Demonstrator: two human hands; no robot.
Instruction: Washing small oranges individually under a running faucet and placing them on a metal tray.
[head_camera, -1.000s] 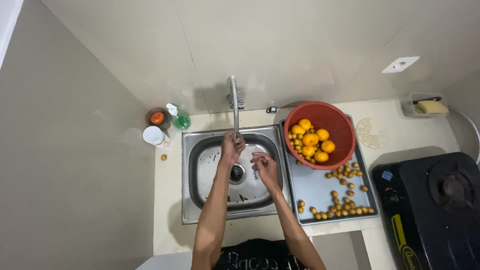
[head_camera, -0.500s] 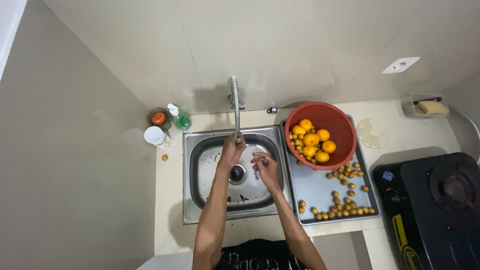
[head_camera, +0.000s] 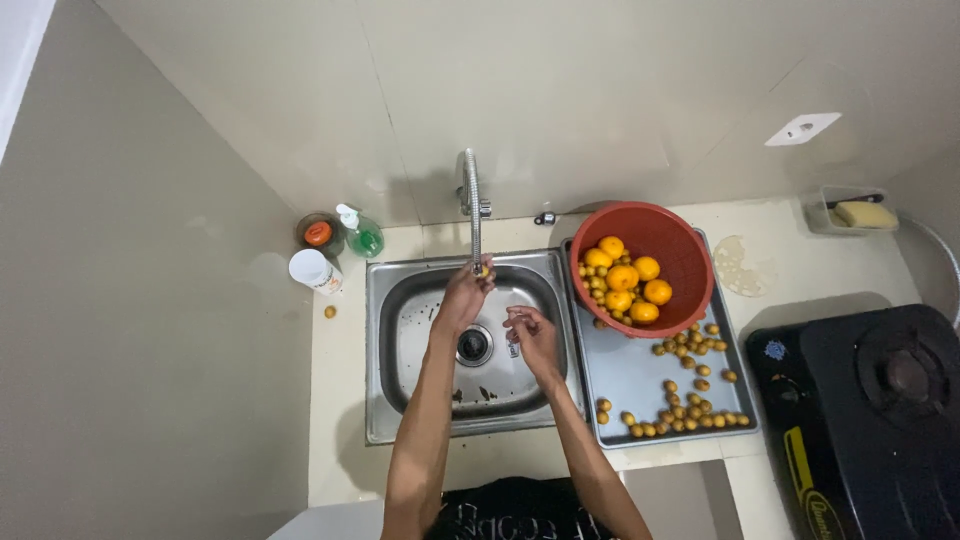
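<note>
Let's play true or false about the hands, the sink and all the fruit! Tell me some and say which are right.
1. The left hand holds a small yellow fruit up at the tap. True.
2. The red bowl is empty. False: it holds oranges.
3. Small fruits lie scattered on the tray. True.
4. The right hand rests on the stove. False: it is over the sink.

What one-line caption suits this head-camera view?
Left hand holds a small yellow fruit under the faucet; right hand waits over the steel sink.
</note>
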